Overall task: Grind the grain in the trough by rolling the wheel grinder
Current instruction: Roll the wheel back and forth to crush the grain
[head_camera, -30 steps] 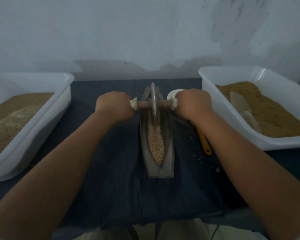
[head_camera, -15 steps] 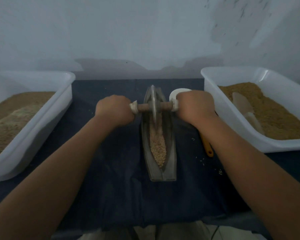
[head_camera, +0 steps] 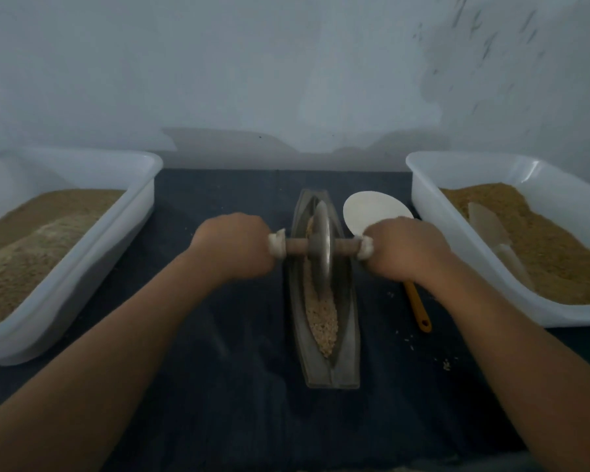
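A long boat-shaped metal trough (head_camera: 349,352) lies lengthwise on the dark cloth in the middle. Pale grain (head_camera: 324,321) fills its near half. The wheel grinder (head_camera: 322,247), a metal disc on a wooden axle, stands upright in the trough about midway along it. My left hand (head_camera: 234,250) grips the left end of the axle. My right hand (head_camera: 404,252) grips the right end. Both handle ends are wrapped in white material and mostly hidden in my fists.
A white tub (head_camera: 82,253) of brown grain stands at the left. Another white tub (head_camera: 433,212) of grain with a pale scoop (head_camera: 487,226) in it stands at the right. A white spoon with an orange handle (head_camera: 372,209) lies right of the trough. Loose grains dot the cloth.
The wheel has rolled toward me along the trough, from its far end to about the middle, with both hands moving with it. More of the white spoon shows behind my right hand.
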### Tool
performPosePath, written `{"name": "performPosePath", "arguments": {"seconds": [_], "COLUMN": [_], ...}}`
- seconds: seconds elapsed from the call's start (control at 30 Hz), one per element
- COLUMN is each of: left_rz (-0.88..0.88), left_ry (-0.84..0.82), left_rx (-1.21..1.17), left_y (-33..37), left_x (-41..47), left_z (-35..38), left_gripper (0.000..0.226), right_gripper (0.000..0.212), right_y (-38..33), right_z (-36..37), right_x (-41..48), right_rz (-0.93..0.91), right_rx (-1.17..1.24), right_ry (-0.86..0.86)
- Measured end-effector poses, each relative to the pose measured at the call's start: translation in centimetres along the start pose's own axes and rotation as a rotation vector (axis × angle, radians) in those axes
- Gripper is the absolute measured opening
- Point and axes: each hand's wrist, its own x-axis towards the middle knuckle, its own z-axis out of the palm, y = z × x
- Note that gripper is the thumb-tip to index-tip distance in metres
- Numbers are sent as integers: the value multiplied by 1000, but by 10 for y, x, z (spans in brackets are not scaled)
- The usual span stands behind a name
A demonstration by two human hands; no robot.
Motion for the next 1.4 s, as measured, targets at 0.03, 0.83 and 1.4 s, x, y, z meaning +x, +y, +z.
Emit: {"name": "performPosePath", "arguments": {"seconds": [0.03,0.83,1.4], "left_rz": [-44,-58,-137], "left_ry": [51,101,148], "left_rx": [7,9,-60], "left_y": [3,0,-2], "left_x": [9,34,44], "left_z": [-2,5,14], "left_gripper": [24,26,29], "right_gripper": [27,29,23], "right_y": [-2,-12,-17], "right_z": [2,-10,-17], "right_x": [9,20,25], "right_rz": [28,37,21], "right_rx": [-14,12,13], "right_ry": [107,182,200]}}
